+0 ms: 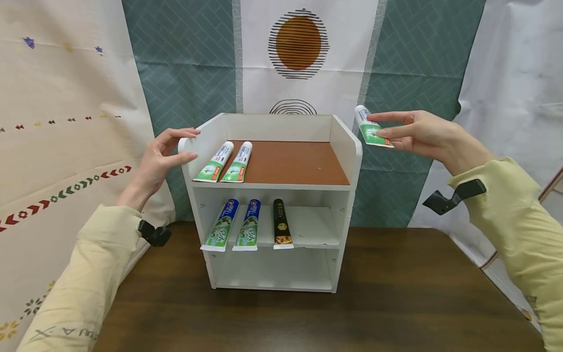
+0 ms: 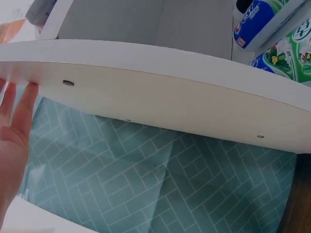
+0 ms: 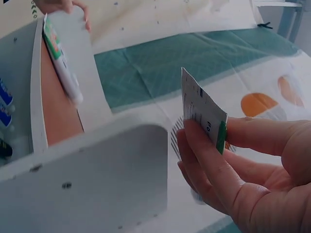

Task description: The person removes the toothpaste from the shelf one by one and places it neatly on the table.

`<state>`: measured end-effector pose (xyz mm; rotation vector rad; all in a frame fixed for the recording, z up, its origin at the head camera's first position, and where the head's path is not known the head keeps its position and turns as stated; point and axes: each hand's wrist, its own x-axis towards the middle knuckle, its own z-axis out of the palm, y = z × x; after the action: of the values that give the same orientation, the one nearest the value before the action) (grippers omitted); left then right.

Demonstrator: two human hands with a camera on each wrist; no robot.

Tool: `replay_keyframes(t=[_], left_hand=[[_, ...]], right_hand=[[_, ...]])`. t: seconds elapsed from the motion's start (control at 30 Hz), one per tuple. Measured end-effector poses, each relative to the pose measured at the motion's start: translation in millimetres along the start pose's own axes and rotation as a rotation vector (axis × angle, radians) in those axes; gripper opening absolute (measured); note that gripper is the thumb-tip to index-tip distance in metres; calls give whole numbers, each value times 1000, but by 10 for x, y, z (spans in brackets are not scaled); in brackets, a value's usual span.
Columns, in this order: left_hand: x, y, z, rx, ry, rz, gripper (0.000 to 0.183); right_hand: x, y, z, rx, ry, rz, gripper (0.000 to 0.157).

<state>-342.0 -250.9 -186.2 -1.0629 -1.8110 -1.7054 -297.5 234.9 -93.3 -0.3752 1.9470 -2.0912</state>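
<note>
My right hand (image 1: pixel 428 134) pinches a small green-and-white toothpaste tube (image 1: pixel 373 128) between thumb and fingers, to the right of a white three-level shelf unit (image 1: pixel 277 187). Seen from the right wrist, the tube's flat crimped end (image 3: pixel 204 109) rises above the fingers. My left hand (image 1: pixel 160 159) holds the upper corner of the unit's left side panel; in the left wrist view its fingertips (image 2: pixel 29 94) touch the outer face. Two similar tubes lie on the brown top surface, a left one (image 1: pixel 214 162) and a right one (image 1: pixel 238 162).
On the middle shelf lie two blue-and-green toothpaste tubes, one at left (image 1: pixel 221 225) and another beside it (image 1: pixel 249 225), plus a black tube (image 1: pixel 281 222). Their ends overhang the front edge. The unit stands on a dark wooden table (image 1: pixel 281 318) before hanging cloths (image 1: pixel 184 58).
</note>
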Motion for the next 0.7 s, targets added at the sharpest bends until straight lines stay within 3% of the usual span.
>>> replay_keyframes(t=[0.37, 0.7], left_hand=[[18, -54, -2, -43, 2, 3, 36], [11, -67, -28, -113, 11, -23, 36]], right_hand=[[-134, 307, -375, -96, 57, 39, 31], [-220, 835, -686, -156, 24, 87, 36]])
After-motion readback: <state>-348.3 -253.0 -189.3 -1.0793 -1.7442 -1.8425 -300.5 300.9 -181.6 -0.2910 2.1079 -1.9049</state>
